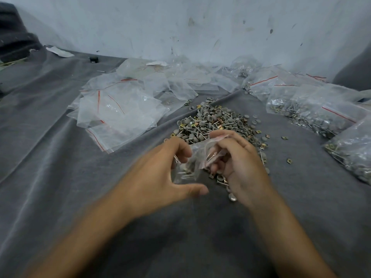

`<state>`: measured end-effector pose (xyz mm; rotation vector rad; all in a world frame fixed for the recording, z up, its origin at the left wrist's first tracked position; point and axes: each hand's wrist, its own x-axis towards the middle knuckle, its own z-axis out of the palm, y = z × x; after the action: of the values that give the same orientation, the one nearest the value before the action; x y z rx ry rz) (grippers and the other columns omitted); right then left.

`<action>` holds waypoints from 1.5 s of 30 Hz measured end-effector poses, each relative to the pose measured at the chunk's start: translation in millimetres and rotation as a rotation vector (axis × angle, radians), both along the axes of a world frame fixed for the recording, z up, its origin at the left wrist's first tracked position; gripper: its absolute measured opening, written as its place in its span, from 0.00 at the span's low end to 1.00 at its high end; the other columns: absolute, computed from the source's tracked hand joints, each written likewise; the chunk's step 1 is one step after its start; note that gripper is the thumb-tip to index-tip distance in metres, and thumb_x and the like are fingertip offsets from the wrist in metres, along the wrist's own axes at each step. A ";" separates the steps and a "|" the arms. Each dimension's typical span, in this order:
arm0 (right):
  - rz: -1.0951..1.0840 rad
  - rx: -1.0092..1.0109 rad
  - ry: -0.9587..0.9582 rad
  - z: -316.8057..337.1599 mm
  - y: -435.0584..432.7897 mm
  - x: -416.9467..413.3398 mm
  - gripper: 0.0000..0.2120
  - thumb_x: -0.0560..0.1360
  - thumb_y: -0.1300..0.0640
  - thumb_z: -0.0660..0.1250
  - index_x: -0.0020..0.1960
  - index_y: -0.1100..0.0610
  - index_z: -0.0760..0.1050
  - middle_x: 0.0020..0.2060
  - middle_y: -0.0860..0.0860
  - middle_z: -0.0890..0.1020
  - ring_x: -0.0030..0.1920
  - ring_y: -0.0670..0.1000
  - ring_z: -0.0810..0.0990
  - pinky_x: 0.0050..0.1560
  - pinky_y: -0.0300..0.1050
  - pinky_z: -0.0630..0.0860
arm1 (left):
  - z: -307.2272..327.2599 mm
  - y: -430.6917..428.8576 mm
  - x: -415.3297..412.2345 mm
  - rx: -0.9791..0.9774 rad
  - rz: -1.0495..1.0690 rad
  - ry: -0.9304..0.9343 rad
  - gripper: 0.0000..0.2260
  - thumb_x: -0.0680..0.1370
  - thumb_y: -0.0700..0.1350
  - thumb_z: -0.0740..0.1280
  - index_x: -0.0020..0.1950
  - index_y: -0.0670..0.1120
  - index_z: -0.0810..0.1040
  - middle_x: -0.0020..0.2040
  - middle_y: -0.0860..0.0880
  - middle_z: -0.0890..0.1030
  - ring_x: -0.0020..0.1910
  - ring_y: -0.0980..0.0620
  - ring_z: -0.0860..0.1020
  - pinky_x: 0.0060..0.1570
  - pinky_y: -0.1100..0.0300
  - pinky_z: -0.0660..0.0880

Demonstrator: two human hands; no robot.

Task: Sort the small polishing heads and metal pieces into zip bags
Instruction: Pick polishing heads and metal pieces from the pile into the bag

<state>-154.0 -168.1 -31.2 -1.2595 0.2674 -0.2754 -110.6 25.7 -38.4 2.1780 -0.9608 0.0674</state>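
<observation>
Left hand: we see it bare, its outline smeared by blur.
Right hand: bare too, and sharper to us.
Left forearm: bare down to the frame's edge.
Right forearm: likewise bare.

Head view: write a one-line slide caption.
Right hand pinches a part-filled zip bag beside the left hand, over a pile of polishing heads.

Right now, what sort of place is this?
Probably an informal hand-packing spot: a grey cloth spread against a scuffed wall, a loose heap of small parts, empty zip bags to its left and filled bags to its right. The right hand pinches a small bag.
</observation>
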 end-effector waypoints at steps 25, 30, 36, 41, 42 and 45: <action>0.159 -0.384 -0.361 13.8 -7.0 -23.7 0.22 0.72 0.34 0.73 0.57 0.47 0.83 0.49 0.46 0.83 0.51 0.47 0.81 0.50 0.40 0.77 | 26.9 -4.2 -18.1 -0.472 0.045 -0.051 0.02 0.79 0.50 0.69 0.46 0.54 0.80 0.41 0.56 0.81 0.37 0.56 0.78 0.38 0.69 0.72; 0.103 -0.748 -0.425 11.9 0.7 -27.8 0.06 0.72 0.49 0.76 0.48 0.48 0.84 0.43 0.47 0.84 0.46 0.51 0.83 0.47 0.40 0.76 | 23.5 -5.2 -18.0 -0.404 -0.017 -0.029 0.03 0.78 0.52 0.68 0.48 0.55 0.80 0.41 0.56 0.82 0.36 0.56 0.78 0.36 0.66 0.73; 0.049 -0.836 -0.457 14.5 1.0 -31.0 0.02 0.72 0.54 0.73 0.45 0.50 0.83 0.41 0.45 0.81 0.43 0.48 0.81 0.45 0.34 0.74 | 19.7 -6.5 -15.1 -0.390 -0.051 -0.013 0.03 0.78 0.53 0.68 0.49 0.56 0.80 0.42 0.54 0.82 0.36 0.54 0.78 0.35 0.58 0.75; 0.033 -0.820 -0.434 14.5 2.7 -31.4 0.03 0.72 0.54 0.74 0.43 0.53 0.82 0.40 0.46 0.81 0.42 0.50 0.80 0.43 0.38 0.75 | 19.1 -5.3 -14.4 -0.378 -0.062 0.004 0.05 0.78 0.55 0.69 0.50 0.56 0.81 0.41 0.53 0.82 0.36 0.50 0.78 0.35 0.52 0.75; 0.027 -0.826 -0.430 14.7 2.7 -31.3 0.03 0.72 0.56 0.75 0.43 0.52 0.82 0.40 0.46 0.81 0.42 0.50 0.81 0.42 0.39 0.75 | 19.6 -4.8 -14.4 -0.377 -0.060 -0.005 0.05 0.78 0.55 0.69 0.50 0.56 0.81 0.41 0.54 0.82 0.37 0.50 0.79 0.35 0.52 0.75; 0.004 -0.850 -0.434 16.6 2.0 -31.5 0.04 0.71 0.57 0.76 0.42 0.50 0.82 0.39 0.46 0.81 0.40 0.50 0.81 0.39 0.41 0.76 | 23.6 -3.8 -16.2 -0.384 -0.045 -0.044 0.03 0.79 0.52 0.70 0.48 0.54 0.82 0.40 0.56 0.82 0.36 0.53 0.78 0.34 0.58 0.74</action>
<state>-185.5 -166.1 -14.6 -1.9845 -0.2627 -0.6933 -126.8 21.8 -14.8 1.8075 -0.9348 0.2580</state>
